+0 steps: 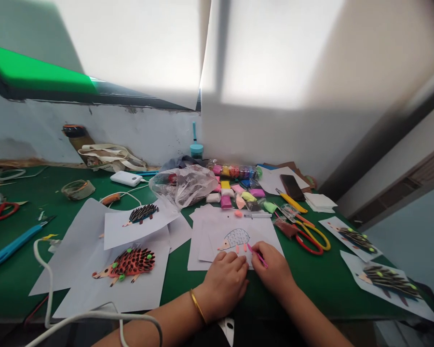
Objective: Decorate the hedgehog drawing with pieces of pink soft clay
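One hand (pixel 273 268) grips a pink tool (pixel 257 256), seemingly pinched.

We are wearing a smooth, narrow gold bangle (pixel 197 306) around the wrist of our left hand (pixel 226 284). Below, we are wearing black clothing (pixel 253 332), with a pointed white patch (pixel 227 330) showing small, dark, rounded spots.

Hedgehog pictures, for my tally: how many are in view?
5. Left: a dark-spined hedgehog and, nearer, a red hedgehog. Middle: a partly filled hedgehog by the right hand. Right: a far hedgehog and a near hedgehog. Overlapping sheets may hide more.
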The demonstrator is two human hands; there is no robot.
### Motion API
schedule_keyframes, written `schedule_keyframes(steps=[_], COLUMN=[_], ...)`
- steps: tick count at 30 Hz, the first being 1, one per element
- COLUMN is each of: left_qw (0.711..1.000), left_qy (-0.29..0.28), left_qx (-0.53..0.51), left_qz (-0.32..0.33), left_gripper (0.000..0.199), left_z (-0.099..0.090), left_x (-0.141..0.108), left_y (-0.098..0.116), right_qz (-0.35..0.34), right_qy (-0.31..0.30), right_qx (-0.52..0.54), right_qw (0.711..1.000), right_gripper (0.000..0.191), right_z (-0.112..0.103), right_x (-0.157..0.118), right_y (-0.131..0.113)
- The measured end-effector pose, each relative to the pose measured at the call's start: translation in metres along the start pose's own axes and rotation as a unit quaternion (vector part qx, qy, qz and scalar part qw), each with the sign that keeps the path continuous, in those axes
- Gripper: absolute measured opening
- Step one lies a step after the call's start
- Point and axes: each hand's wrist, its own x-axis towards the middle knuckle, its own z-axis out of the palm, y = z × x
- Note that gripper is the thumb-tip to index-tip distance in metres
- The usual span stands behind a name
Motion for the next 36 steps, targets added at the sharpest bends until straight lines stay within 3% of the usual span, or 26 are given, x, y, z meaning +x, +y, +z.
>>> schedule_keyframes(steps=[6,17,36], left_qw=[1.0,1.0,1.0], left_qy=[-0.006,0.009,0.007], left_qx=[0.005,0.0,-0.013], left_qz=[-0.001,0.008,-0.003], left_gripper=[0.03,0.023,0.026], left_z=[0.001,0.006,0.004], left_x=[0.001,0.001,0.001], left_y=[0.001,-0.002,-0.002], right_qz=[-0.011,-0.103,-0.085], right_qy=[-0.009,-0.01,-0.002], right_qx=[-0.011,-0.054,-0.001], right_qw=[1.0,0.993,0.996], right_gripper=[0.011,0.013,0.012], right_z=[0.004,0.012,0.004], right_x=[-0.002,-0.003,-0.004], right_y=[-0.001,0.001,-0.005])
